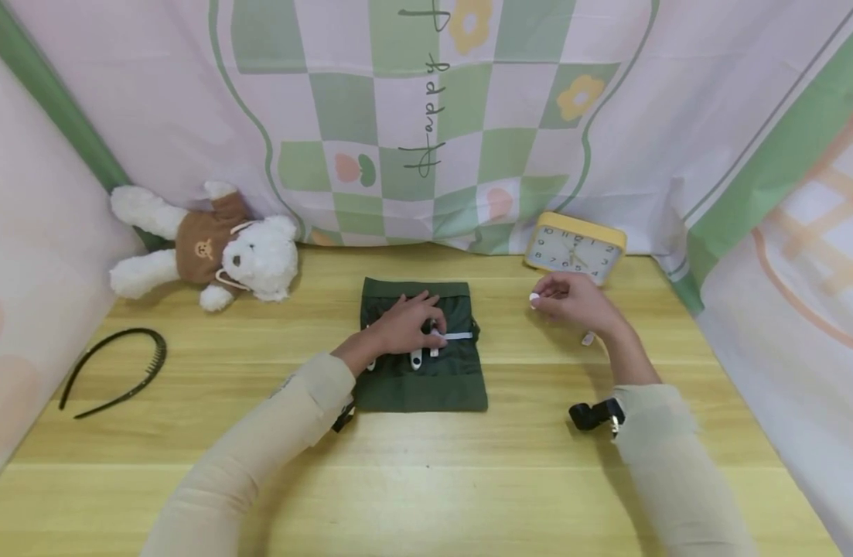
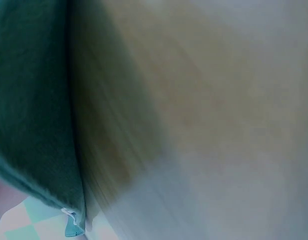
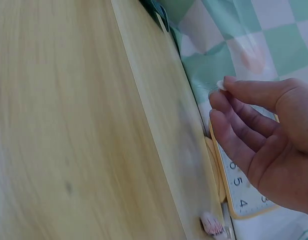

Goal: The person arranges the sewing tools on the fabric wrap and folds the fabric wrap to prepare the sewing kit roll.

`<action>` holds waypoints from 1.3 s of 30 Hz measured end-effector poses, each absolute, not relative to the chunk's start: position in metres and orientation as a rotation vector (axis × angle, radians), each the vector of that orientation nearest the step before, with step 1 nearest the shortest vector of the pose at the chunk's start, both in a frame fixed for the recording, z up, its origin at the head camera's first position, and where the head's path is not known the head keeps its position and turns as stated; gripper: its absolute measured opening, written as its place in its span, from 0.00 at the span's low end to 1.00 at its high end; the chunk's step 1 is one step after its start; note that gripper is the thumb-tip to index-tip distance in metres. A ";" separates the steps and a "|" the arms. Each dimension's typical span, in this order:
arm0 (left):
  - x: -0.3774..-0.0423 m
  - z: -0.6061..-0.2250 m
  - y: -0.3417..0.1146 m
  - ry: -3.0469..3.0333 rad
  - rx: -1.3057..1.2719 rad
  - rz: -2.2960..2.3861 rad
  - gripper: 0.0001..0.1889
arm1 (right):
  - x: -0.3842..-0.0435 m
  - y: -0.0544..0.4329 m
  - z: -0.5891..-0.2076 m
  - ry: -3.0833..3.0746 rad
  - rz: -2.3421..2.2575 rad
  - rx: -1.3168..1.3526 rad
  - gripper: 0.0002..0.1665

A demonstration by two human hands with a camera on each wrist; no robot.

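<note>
"What is in the grip?"
"The right hand (image 1: 572,302) pinches a small white object (image 1: 533,301) between thumb and fingers, above a wooden table (image 1: 426,487), just before a yellow clock (image 1: 574,244)."
"And the left?"
"The left hand (image 1: 407,323) lies over a dark green cloth pouch (image 1: 422,393), thumb beside a small white item (image 1: 435,352); whether it pinches anything cannot be told."
"Farther out?"
"A white plush bear (image 1: 266,255) in a brown top (image 1: 203,249) lies on the left, behind a black headband (image 1: 160,357)."
</note>
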State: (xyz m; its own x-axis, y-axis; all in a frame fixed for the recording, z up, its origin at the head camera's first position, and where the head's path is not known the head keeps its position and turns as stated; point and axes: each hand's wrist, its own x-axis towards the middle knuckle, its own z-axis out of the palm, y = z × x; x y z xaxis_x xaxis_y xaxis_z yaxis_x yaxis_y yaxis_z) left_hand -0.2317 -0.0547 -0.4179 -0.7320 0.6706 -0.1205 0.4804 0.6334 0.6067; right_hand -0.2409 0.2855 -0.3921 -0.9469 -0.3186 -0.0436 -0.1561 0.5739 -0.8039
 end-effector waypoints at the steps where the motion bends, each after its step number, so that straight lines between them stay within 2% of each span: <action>1: -0.232 -0.418 -0.055 2.521 0.925 0.795 0.06 | -0.241 0.283 -0.392 2.612 -1.313 -0.397 0.15; 13: -0.233 -0.419 -0.055 2.522 0.921 0.788 0.06 | -0.244 0.262 -0.391 2.553 -1.348 -0.384 0.14; 29: -0.233 -0.420 -0.055 2.522 0.925 0.787 0.07 | -0.251 0.227 -0.402 2.467 -1.436 -0.563 0.09; 39: -0.236 -0.420 -0.054 2.519 0.922 0.777 0.07 | -0.254 0.209 -0.401 2.458 -1.429 -0.585 0.07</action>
State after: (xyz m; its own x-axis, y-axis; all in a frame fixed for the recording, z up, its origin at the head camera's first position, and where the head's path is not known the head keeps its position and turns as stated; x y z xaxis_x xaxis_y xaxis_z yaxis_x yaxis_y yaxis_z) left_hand -0.2356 -0.0539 -0.4196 -0.7286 0.6724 -0.1300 0.4824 0.6386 0.5996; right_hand -0.2544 0.2090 -0.4012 -0.8914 -0.4531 -0.0050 -0.2198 0.4421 -0.8696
